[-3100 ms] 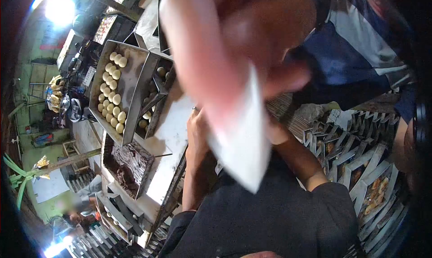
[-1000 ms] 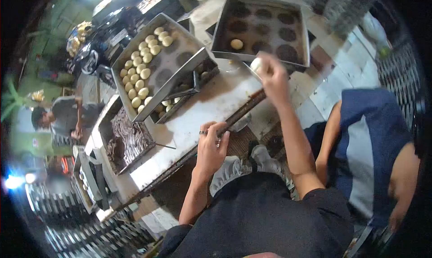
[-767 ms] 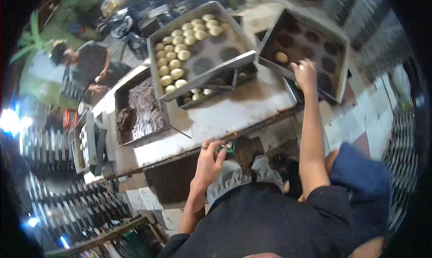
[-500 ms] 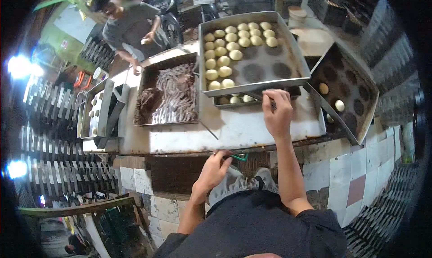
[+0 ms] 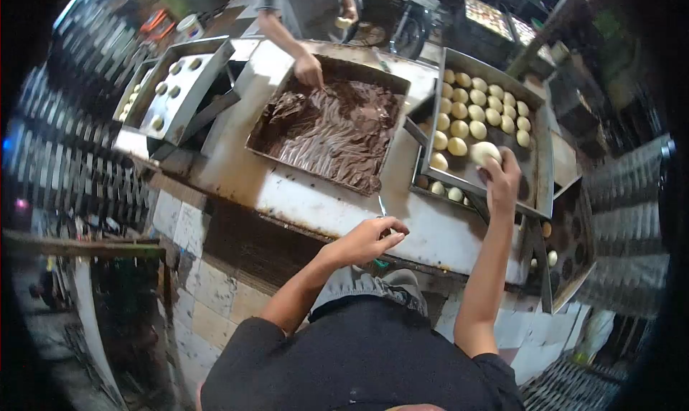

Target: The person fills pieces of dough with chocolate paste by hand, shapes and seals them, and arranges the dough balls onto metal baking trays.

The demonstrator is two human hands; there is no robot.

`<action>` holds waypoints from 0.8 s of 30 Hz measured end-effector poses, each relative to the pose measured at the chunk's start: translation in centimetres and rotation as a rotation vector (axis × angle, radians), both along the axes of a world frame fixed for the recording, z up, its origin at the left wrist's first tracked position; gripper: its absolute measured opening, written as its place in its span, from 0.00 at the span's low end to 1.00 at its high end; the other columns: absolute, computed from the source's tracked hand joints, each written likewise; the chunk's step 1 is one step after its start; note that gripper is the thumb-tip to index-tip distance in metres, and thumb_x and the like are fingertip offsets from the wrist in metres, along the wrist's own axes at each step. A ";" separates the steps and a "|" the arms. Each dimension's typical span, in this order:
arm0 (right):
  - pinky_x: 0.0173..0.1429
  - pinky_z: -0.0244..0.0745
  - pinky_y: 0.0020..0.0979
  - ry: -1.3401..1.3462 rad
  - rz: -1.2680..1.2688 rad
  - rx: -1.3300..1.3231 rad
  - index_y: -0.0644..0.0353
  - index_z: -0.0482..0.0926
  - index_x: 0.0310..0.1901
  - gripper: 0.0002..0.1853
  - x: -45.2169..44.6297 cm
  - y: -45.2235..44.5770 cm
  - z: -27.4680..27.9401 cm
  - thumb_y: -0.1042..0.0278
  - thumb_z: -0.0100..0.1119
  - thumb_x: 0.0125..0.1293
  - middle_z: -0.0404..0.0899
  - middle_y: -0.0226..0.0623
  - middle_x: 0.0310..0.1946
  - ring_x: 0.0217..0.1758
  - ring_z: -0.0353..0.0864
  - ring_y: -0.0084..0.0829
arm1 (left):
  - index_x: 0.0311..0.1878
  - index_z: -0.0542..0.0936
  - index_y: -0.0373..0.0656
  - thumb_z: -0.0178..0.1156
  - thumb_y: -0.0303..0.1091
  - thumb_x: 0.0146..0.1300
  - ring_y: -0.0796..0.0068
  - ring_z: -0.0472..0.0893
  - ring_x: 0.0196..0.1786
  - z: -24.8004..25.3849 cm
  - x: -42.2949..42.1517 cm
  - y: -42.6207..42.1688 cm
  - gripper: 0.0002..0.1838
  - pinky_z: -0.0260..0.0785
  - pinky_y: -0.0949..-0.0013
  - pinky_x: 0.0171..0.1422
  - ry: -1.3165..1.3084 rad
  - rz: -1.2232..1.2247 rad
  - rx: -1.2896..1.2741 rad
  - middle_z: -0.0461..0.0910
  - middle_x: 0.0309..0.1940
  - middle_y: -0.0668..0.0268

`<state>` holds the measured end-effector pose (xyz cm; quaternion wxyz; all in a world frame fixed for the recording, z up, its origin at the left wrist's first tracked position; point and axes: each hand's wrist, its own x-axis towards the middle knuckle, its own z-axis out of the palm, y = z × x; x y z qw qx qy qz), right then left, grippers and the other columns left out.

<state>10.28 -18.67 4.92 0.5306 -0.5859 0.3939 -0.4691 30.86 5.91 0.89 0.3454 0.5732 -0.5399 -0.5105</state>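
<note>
Dipping into a tray [image 5: 308, 172] of brown paste [image 5: 337, 138] is another person's hand [image 5: 309, 72], then the left hand [image 5: 364, 240] curls near the table [image 5: 280, 192] edge, its grip unclear, and the right hand [image 5: 503, 178] pinches a pale ball [image 5: 485, 153] over the metal tray [image 5: 548, 149] of similar balls [image 5: 477, 114].

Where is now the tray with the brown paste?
In the head view, the paste tray is on the table, left of the dough-ball tray.
</note>
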 end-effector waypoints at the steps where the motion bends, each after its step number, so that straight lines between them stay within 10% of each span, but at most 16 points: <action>1: 0.44 0.75 0.30 0.086 -0.020 -0.108 0.62 0.79 0.44 0.07 -0.8 1.3 0.7 0.74 0.65 0.66 0.75 0.29 0.34 0.38 0.77 0.23 | 0.63 0.82 0.37 0.56 0.37 0.79 0.63 0.85 0.56 0.4 0.1 -0.5 0.18 0.76 0.61 0.61 0.072 0.013 0.023 0.86 0.55 0.53; 5: 0.53 0.78 0.36 0.471 0.191 -0.619 0.62 0.81 0.43 0.10 1.3 10.4 0.1 0.78 0.70 0.61 0.81 0.38 0.42 0.47 0.82 0.36 | 0.71 0.74 0.33 0.56 0.46 0.82 0.67 0.84 0.61 0.3 -2.6 -2.4 0.27 0.78 0.62 0.67 0.775 0.335 -0.136 0.83 0.60 0.54; 13: 0.58 0.79 0.42 0.416 0.457 -0.096 0.63 0.81 0.53 0.17 3.3 12.6 -10.9 0.71 0.71 0.63 0.83 0.48 0.48 0.53 0.83 0.47 | 0.67 0.74 0.35 0.56 0.36 0.82 0.67 0.85 0.55 -3.5 -2.4 2.1 0.19 0.82 0.61 0.63 0.877 1.101 -0.233 0.83 0.55 0.58; 17: 0.58 0.78 0.42 0.439 0.382 -0.234 0.63 0.78 0.54 0.17 7.2 11.9 -18.1 0.70 0.69 0.66 0.83 0.50 0.50 0.53 0.83 0.47 | 0.65 0.77 0.38 0.58 0.35 0.81 0.69 0.85 0.53 -3.5 -3.0 5.9 0.16 0.83 0.64 0.57 0.899 1.222 -0.247 0.84 0.55 0.60; 19: 0.56 0.78 0.45 0.502 0.389 0.207 0.64 0.75 0.54 0.17 8.8 12.0 -17.8 0.70 0.69 0.67 0.84 0.50 0.48 0.51 0.84 0.49 | 0.61 0.78 0.39 0.59 0.34 0.80 0.70 0.85 0.50 -4.1 -2.7 7.4 0.14 0.82 0.64 0.55 0.936 1.260 -0.230 0.84 0.52 0.60; 24: 0.51 0.77 0.53 0.627 0.335 -0.351 0.64 0.77 0.50 0.09 10.6 11.0 -11.1 0.76 0.59 0.70 0.84 0.55 0.43 0.49 0.84 0.60 | 0.56 0.77 0.40 0.64 0.30 0.76 0.69 0.85 0.47 -7.2 3.1 8.3 0.11 0.81 0.65 0.52 0.951 1.160 -0.208 0.84 0.44 0.62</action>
